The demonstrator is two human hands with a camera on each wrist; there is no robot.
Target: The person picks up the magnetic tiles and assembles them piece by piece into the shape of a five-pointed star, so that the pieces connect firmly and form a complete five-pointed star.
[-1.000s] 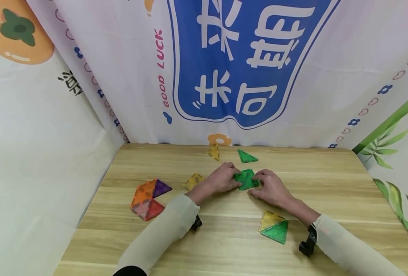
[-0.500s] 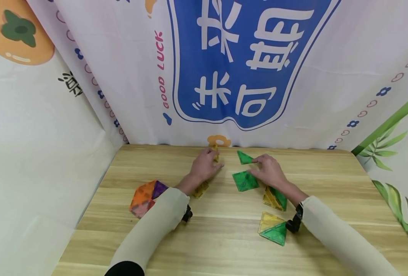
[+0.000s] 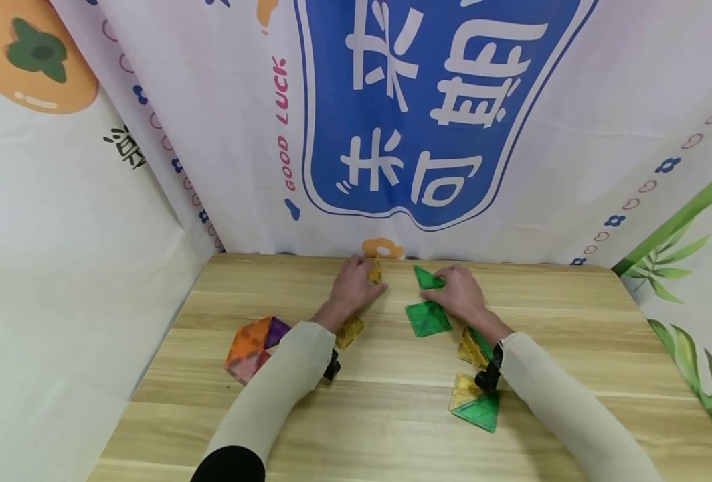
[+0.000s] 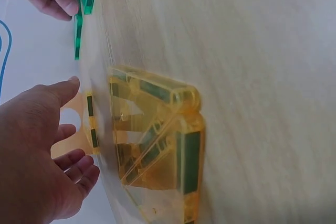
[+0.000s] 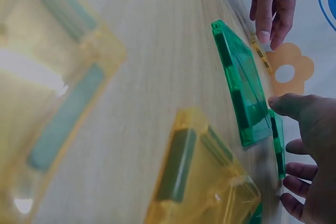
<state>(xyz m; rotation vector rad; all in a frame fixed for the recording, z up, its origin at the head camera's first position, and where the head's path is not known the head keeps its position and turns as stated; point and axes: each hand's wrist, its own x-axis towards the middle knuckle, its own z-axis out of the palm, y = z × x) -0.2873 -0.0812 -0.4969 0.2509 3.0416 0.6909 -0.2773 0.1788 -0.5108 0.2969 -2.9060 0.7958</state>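
At the table's back edge lies a small yellow triangular magnetic tile (image 3: 375,270). My left hand (image 3: 351,289) reaches around it, with thumb and fingers spread on either side in the left wrist view; whether they touch it is unclear. A green triangular tile (image 3: 426,276) lies to the right, partly covered by my right hand (image 3: 461,294). The right fingers are loosely bent at its edge, and the thumb is apart from them. Just in front of that hand is a green square (image 3: 428,318) of tiles. Below my left wrist, a yellow tile piece (image 3: 350,333) is partly hidden.
Orange, purple and red tiles (image 3: 250,338) form a partial ring at left, partly behind the left sleeve. Under the right wrist is a yellow and green piece (image 3: 472,348); another yellow-green piece (image 3: 476,405) lies nearer. A printed cloth (image 3: 247,167) hangs behind the table (image 3: 380,428).
Both hands have left the green square. The left hand has moved back and left to the yellow triangle; the right hand has moved back to the green triangle.
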